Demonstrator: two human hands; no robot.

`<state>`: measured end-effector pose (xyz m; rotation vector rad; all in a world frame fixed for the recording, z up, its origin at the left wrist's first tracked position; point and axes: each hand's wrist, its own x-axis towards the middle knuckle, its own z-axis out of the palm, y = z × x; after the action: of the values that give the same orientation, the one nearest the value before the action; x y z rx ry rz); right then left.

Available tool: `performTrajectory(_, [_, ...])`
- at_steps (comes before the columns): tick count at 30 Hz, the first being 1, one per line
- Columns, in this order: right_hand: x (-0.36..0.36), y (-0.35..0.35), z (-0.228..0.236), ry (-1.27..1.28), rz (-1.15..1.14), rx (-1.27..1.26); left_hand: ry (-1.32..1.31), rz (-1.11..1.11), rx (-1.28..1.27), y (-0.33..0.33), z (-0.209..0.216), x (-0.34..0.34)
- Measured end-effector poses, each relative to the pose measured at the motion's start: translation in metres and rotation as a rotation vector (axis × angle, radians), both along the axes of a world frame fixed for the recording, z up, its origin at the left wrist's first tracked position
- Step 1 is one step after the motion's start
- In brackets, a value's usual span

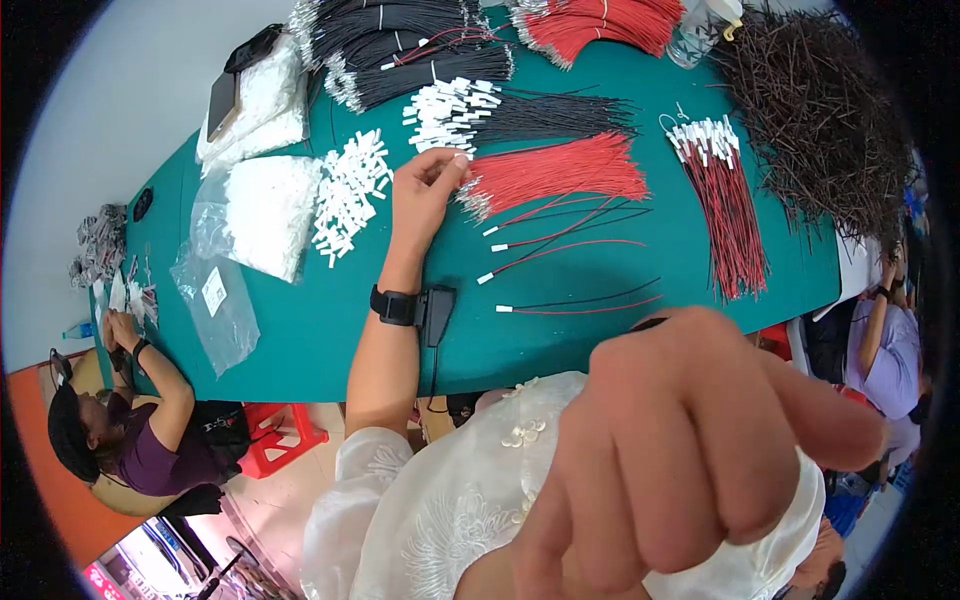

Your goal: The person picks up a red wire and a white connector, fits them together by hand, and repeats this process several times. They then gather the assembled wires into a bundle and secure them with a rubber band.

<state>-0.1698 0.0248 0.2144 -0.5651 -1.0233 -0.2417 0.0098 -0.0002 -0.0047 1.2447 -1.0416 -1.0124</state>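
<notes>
My left hand [426, 190] rests at the silver-tipped ends of a bundle of red wires [560, 172], its fingers curled and pinched together. Whatever lies between those fingertips is too small to make out. Just above it are black wires [550, 115] with white connectors [452, 112]. My right hand [690, 440] is raised very close to the camera, large in view, with its fingers bent; their tips and anything in them are hidden. A few red-and-black wire pairs [560, 257] with white connectors lie in front of the bundles.
Loose white connectors [350, 195] and a clear bag of them [270, 215] lie left on the green table [330, 330]. A wire bunch [718, 210], a dark tangled heap [825, 115] and a bottle [695, 35] are right. A black device [435, 315] sits by my left wrist; co-workers flank the table.
</notes>
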Motion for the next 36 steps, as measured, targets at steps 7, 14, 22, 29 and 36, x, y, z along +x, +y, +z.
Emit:
performTrajectory(7, [-0.002, 0.002, 0.0, -0.02, -0.042, 0.031, 0.011, 0.001, -0.004, 0.001, 0.001, 0.002])
performTrajectory(14, [-0.001, 0.0, 0.002, -0.043, -0.032, 0.006, 0.025, 0.0, -0.012, -0.002, -0.001, -0.003])
performTrajectory(22, [-0.02, -0.002, -0.022, 0.295, -0.722, -0.071, 0.095, 0.023, -0.004, -0.012, 0.004, -0.002])
performTrajectory(29, [0.0, -0.086, -0.16, 0.797, -1.779, -1.248, 0.162, 0.11, -0.06, -0.001, 0.001, 0.003])
performTrajectory(36, [-0.004, -0.094, -0.186, 0.832, -1.848, -1.495, 0.143, 0.095, -0.036, 0.005, 0.0, 0.001])
